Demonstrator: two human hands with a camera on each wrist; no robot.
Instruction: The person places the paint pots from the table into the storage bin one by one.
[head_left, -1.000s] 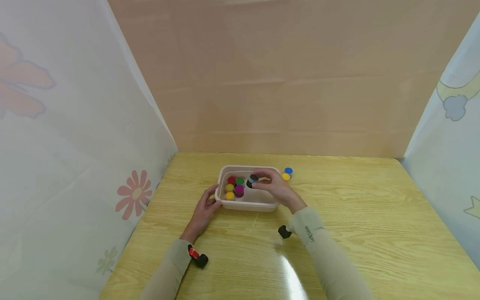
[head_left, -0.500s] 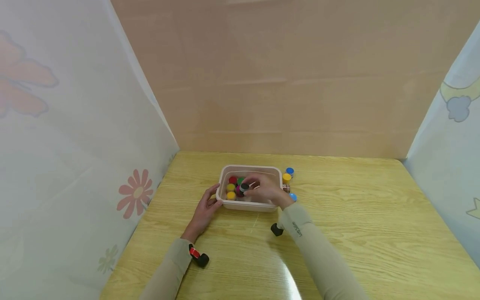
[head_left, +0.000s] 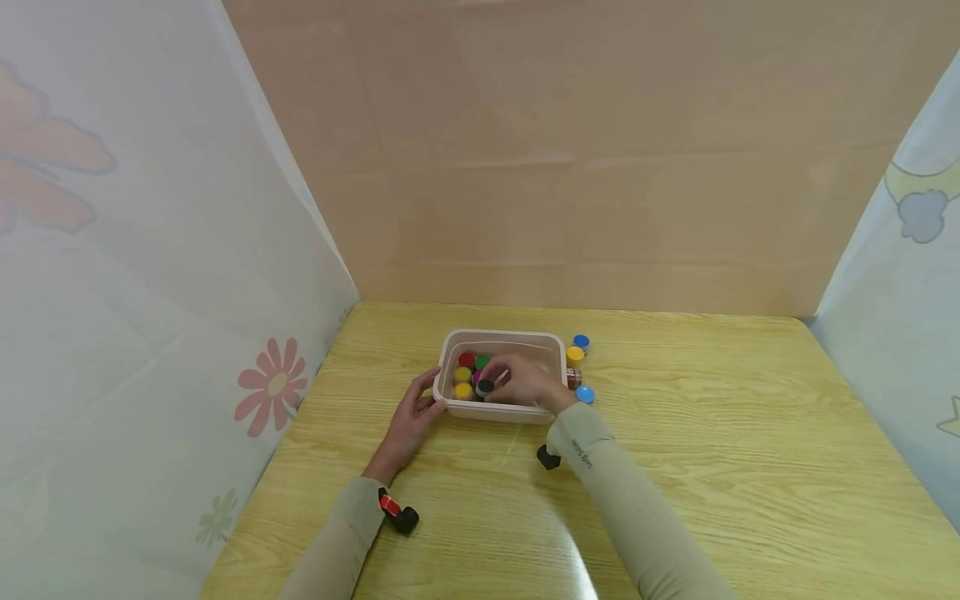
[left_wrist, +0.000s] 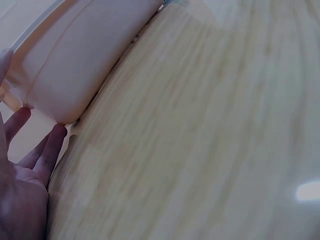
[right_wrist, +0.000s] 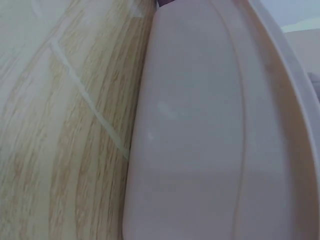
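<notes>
Inside a pale pink plastic tub [head_left: 502,413], my right hand [head_left: 525,382] pinches a small jar with a black lid [head_left: 485,387], low among other jars. Close by are jars with a red lid [head_left: 467,360], a green lid [head_left: 483,362], a dull yellow lid [head_left: 462,375] and an orange-yellow lid [head_left: 463,391]. A purple lid [head_left: 477,377] shows partly behind my fingers. My left hand [head_left: 410,419] rests against the tub's left end. In the left wrist view its fairly straight fingers [left_wrist: 52,145] touch the tub's corner. The right wrist view shows mainly the tub's outer wall [right_wrist: 190,120].
Right of the tub, on the wood-grain table [head_left: 712,433], are a blue-lidded jar [head_left: 581,342], a yellow-lidded jar [head_left: 574,356], a brown jar on its side [head_left: 573,377] and a light blue lid [head_left: 585,395]. A brown panel [head_left: 570,167] rises behind the table.
My right hand has carried the black-lidded jar left and down into the tub, next to the purple and orange-yellow lids. The left hand has stayed at the tub's end.
</notes>
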